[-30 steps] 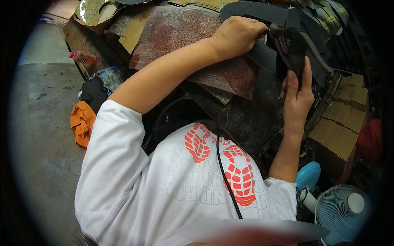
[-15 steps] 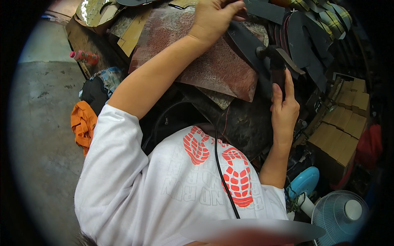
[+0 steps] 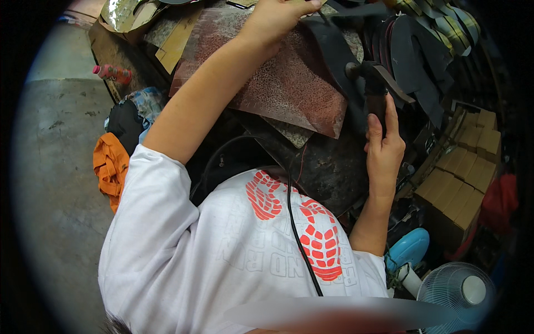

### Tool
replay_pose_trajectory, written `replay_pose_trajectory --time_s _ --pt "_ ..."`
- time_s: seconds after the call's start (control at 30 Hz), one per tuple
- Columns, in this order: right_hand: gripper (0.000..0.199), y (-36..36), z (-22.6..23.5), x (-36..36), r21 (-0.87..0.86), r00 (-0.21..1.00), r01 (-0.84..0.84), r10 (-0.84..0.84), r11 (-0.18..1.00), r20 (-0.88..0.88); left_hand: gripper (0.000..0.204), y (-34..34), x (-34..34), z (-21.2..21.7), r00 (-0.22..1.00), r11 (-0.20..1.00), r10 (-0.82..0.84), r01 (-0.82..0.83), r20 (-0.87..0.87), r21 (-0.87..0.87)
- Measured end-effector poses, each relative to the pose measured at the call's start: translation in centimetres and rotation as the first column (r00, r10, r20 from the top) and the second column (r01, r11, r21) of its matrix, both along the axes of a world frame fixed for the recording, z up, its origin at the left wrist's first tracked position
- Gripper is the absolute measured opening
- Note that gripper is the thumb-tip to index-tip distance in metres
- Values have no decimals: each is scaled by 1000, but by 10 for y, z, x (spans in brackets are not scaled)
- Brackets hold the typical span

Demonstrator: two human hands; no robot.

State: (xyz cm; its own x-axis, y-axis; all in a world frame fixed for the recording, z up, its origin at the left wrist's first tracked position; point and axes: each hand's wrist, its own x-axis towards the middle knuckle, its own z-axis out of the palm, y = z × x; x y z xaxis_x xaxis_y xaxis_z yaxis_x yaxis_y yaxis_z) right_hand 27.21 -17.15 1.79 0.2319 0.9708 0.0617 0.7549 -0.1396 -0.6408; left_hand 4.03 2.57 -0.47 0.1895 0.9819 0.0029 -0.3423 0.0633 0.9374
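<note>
My right hand (image 3: 385, 139) is wrapped round the dark handle of a hammer (image 3: 374, 83), raised with its head to the far side. A rounded face of the head points left and a flat claw-like end reaches right. My left hand (image 3: 275, 19) stretches to the far edge of the view, thumb and fingers pressed together; what they pinch is cut off or too small to tell. Below the left hand lies a worn reddish-brown board (image 3: 295, 94) with a rough surface. A dark curved strip (image 3: 334, 50) lies at its right side, between the two hands.
Dark cut shoe-shaped pieces (image 3: 414, 53) pile up at the far right, beside yellow checked pieces (image 3: 459, 25). Small brown boxes (image 3: 453, 189) stand stacked at right, above a fan (image 3: 461, 295). A pink-capped bottle (image 3: 114, 74) and orange cloth (image 3: 111, 164) are at left. A black cable (image 3: 295, 222) crosses my shirt.
My left hand has moved a little left and farther away, partly out of view at the top. The right hand with the hammer has hardly moved.
</note>
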Motion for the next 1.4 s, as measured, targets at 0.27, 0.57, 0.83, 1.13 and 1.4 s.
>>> replay_pose_trajectory --time_s 0.27,0.57,0.83,1.13,1.4 --pt "48 4 -2 -2 25 1000 -14 15 1000 -9 9 -3 -15 14 980 991 -71 90 185 -100" --pt "49 16 6 -11 38 998 -64 64 997 0 8 32 2 8 975 924 9 78 -223 375" --pt "48 24 7 1 94 998 -67 65 993 23 7 67 -40 11 954 924 19 97 -299 369" --pt "53 23 -4 1 82 995 -91 86 992 58 14 13 -10 19 841 768 291 79 -456 636" --pt "48 21 2 -6 30 999 -52 52 998 7 18 6 8 -23 948 945 50 56 -314 321"
